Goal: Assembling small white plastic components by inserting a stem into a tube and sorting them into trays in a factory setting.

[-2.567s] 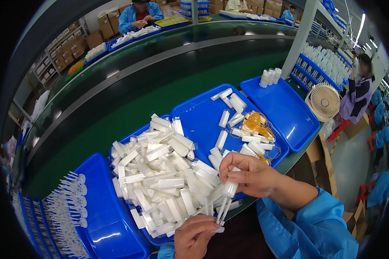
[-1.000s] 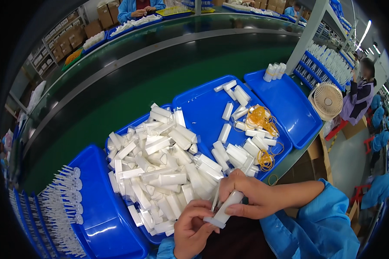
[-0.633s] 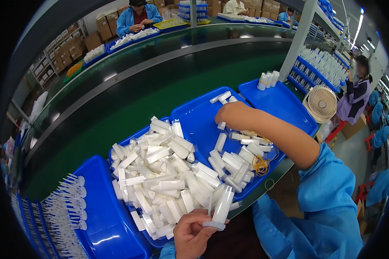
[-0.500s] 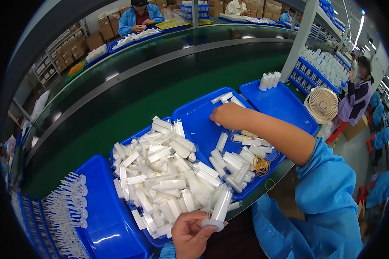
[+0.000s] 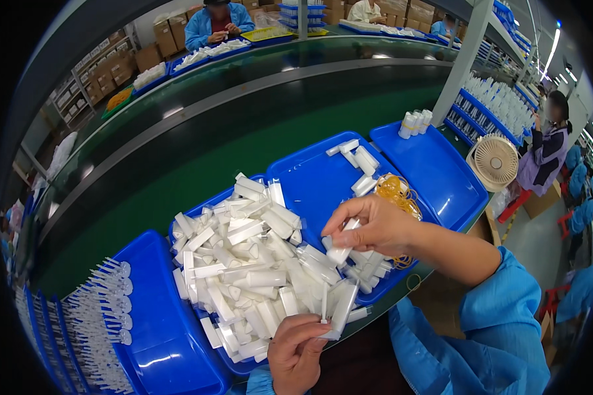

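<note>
Near the lower middle, my left hand [image 5: 298, 352] is closed on a clear plastic tube [image 5: 344, 308], held by its base, with a thin white stem standing beside it. Between the thumb and fingers of my right hand [image 5: 379, 227] is a white block in a clear sleeve [image 5: 342, 243], over the near part of a blue tray [image 5: 303, 174]. More sleeved white pieces [image 5: 372, 268] lie under and beside that hand. To its upper right is a bunch of yellow rubber bands [image 5: 396, 189]. A large heap of white sleeved pieces [image 5: 244, 263] fills the tray left of it.
At the left stands another blue tray [image 5: 168, 329], beside racks of stemmed clear parts [image 5: 105, 303]. Banded white bundles [image 5: 415, 123] stand on the right tray [image 5: 441, 164], with a beige fan [image 5: 493, 161] beyond. A green conveyor [image 5: 171, 164] runs behind; co-workers sit across it.
My right hand has come back from the far part of the tray toward me, now with a white block in it, uncovering the rubber bands. My left hand has tilted its tube slightly.
</note>
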A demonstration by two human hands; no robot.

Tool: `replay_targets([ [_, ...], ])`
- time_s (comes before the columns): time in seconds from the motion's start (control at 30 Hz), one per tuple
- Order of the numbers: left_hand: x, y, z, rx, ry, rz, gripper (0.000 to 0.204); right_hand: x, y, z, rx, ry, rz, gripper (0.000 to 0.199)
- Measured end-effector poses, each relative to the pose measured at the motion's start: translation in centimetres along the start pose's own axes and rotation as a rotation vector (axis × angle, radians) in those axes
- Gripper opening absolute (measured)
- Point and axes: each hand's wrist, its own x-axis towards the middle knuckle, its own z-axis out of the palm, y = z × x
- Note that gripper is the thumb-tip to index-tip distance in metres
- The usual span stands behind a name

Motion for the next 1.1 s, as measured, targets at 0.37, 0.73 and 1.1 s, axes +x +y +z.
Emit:
replay_targets([
  [0.37,0.6,0.4,0.3,0.156,-0.068,0.054,0.008,-0.8,1.1,0.9,0.130,-0.096,0.050,0.024],
  [0.73,0.7,-0.3,0.4,0.188,-0.152,0.060,0.007,-2.3,-1.6,1.0,-0.772,-0.230,-0.093,0.016],
  [1.1,0.0,-1.4,1.6,-0.165,0.026,-0.061,0.025,-3.3,1.5,3.2,-0.643,-0.300,-0.253,0.023],
])
